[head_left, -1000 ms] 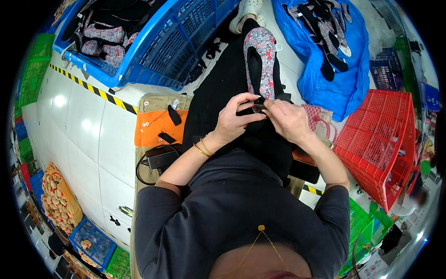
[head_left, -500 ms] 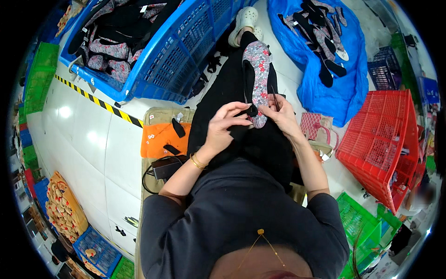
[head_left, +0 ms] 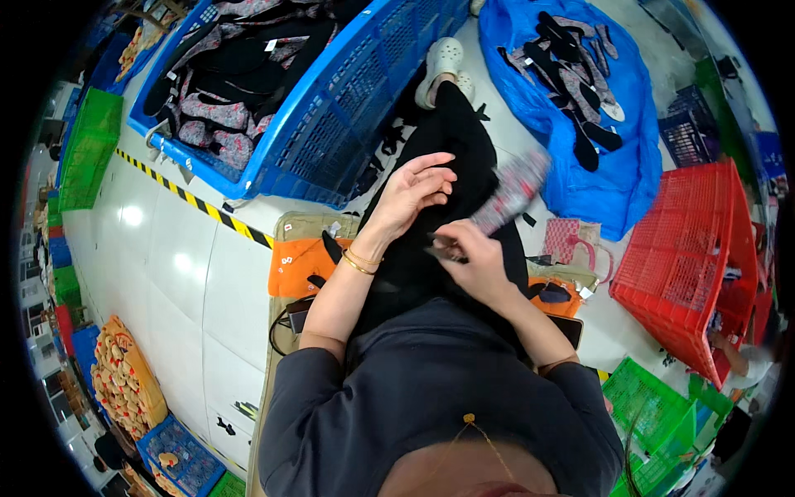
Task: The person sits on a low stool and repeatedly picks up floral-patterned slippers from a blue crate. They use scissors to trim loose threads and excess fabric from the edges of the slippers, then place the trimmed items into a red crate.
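Note:
My left hand (head_left: 416, 195) is above my lap with its fingers loosely bent and apart, holding nothing. Below and right of it, my right hand (head_left: 474, 255) is closed around a small dark tool (head_left: 445, 246); motion blur hides its exact kind. A grey slipper-shaped fabric piece with a red floral pattern (head_left: 509, 192) is smeared by motion just beyond my right hand, angled toward the blue plastic sheet (head_left: 633, 178). Whether that hand still touches it I cannot tell. Several black and patterned pieces (head_left: 571, 62) lie on the sheet.
At the far left stands a blue crate (head_left: 310, 124) full of similar black and patterned pieces. An orange cloth (head_left: 291, 269) with dark scraps lies left of my lap. On the right are a red crate (head_left: 675, 257), a pink patterned bag (head_left: 563, 236) and a green crate (head_left: 646, 402).
The patterned piece has left the spot between my hands and swung right, toward the blue sheet. My right hand has drawn nearer to my body; my left hand has let go and its fingers have lifted.

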A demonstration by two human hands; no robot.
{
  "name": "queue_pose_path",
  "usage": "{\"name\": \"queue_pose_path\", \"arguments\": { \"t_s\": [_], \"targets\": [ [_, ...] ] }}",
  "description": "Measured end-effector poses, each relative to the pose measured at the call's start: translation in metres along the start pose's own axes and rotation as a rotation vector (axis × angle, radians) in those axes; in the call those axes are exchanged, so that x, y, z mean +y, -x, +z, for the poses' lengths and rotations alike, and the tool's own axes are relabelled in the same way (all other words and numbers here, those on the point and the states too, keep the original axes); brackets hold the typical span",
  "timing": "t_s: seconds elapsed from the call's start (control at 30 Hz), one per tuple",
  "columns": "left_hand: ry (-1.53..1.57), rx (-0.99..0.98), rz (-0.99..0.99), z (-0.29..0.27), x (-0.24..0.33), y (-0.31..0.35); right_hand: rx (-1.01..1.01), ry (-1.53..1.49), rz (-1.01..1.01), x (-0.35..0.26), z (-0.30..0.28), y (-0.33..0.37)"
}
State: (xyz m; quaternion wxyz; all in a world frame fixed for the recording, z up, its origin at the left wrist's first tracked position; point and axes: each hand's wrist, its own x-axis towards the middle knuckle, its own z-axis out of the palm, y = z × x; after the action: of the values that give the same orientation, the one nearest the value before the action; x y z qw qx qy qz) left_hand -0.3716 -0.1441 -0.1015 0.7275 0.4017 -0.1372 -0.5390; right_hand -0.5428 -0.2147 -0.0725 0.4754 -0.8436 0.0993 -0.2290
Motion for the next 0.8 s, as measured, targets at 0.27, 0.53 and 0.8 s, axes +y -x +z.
{"name": "queue_pose_path", "arguments": {
  "t_s": [0.27, 0.53, 0.8],
  "targets": [
    [-0.648, -0.17, 0.096, 0.021, -0.073, 0.009, 0.518, -0.905, 0.334, 0.08, -0.026, 0.012],
    [-1.014, 0.081, 0.209, 0.031, -0.058, 0.031, 0.571, -0.935, 0.3, 0.042, -0.054, 0.014],
    [0.834, -0.045, -0.488, 0.026, -0.055, 0.016, 0.756, -0.469, 0.387, 0.039, -0.087, 0.008]
  ]
}}
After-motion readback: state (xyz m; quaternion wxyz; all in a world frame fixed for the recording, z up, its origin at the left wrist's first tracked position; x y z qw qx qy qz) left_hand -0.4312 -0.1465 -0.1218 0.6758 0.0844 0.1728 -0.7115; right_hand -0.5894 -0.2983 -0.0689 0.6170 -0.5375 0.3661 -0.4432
